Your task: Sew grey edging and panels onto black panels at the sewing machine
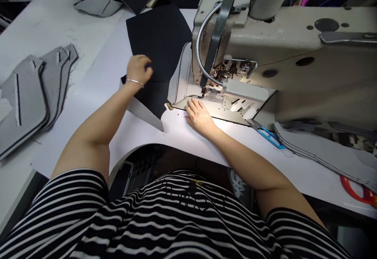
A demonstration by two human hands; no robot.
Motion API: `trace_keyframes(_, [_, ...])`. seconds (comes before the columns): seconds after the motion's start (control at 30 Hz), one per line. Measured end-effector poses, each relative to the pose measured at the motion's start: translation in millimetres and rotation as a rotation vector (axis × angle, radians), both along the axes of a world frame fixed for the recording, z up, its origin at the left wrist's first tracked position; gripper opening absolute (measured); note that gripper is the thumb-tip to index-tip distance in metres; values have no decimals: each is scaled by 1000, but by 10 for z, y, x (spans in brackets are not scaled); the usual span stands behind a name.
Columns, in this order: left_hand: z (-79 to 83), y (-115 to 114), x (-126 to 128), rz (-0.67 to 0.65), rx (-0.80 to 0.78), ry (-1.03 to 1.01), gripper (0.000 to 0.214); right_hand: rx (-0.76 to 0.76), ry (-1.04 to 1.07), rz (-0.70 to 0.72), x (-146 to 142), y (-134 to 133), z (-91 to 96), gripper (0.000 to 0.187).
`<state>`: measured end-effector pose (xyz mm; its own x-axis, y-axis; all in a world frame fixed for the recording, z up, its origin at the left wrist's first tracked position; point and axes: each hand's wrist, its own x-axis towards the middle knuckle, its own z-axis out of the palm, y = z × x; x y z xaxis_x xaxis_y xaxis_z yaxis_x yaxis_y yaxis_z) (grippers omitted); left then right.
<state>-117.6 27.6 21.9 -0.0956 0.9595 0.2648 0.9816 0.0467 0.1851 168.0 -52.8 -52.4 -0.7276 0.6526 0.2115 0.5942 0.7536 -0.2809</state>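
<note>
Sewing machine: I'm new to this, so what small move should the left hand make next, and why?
Perhaps bring the left hand onto the grey panel at the sewing machine to help steady it: the right hand lies flat by its near edge, while the left is over the black sheet, apparently holding nothing.

We see the left hand (pixel 138 70) slightly blurred, and cannot tell whether its fingers touch the black sheet (pixel 160 35) beneath. The sewing machine (pixel 294 51) runs out past the right edge, and its head hides part of the grey piece (pixel 182 76). The needle is too small for us to make out. The left edge cuts off the grey panels (pixel 29 90); the right edge clips a red loop handle (pixel 353 193).
</note>
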Motion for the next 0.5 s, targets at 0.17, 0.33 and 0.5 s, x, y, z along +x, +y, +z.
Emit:
trace_keyframes(0.17, [-21,82,-776,539,-352,-305,53,-48,-28,7,-127,80,9,40])
trace_keyframes(0.33, [356,-588,-771,397,-275,-421,59,-55,29,8,-161,102,109,43])
trace_keyframes(0.5, [877,-2166,-483,373,-67,-316,52,-97,146,40,-186,-49,331,46])
